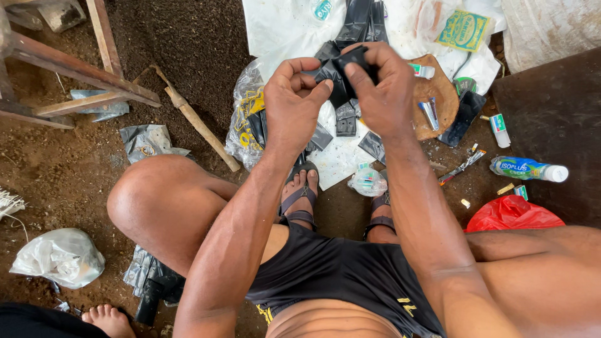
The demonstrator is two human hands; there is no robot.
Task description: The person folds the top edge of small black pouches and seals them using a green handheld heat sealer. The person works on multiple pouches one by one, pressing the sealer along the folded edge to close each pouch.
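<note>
My left hand point(291, 103) and my right hand point(382, 84) are raised together in front of me, both pinching one small piece of black sheet material point(335, 78). The piece is folded between my thumbs and fingertips. Below my hands, several more black pieces point(345, 119) lie on a white plastic sheet point(338, 156) spread on the dirt. I sit with knees apart, my feet in sandals point(300, 194) at the sheet's near edge.
A wooden board point(438, 97) with small tools lies right of my hands. A plastic bottle point(529, 169) and red bag point(510, 213) are at right. A wooden handle point(197, 122) and frame point(81, 69) lie left. Another person's bare foot point(109, 320) shows bottom left, near a white bag point(59, 256).
</note>
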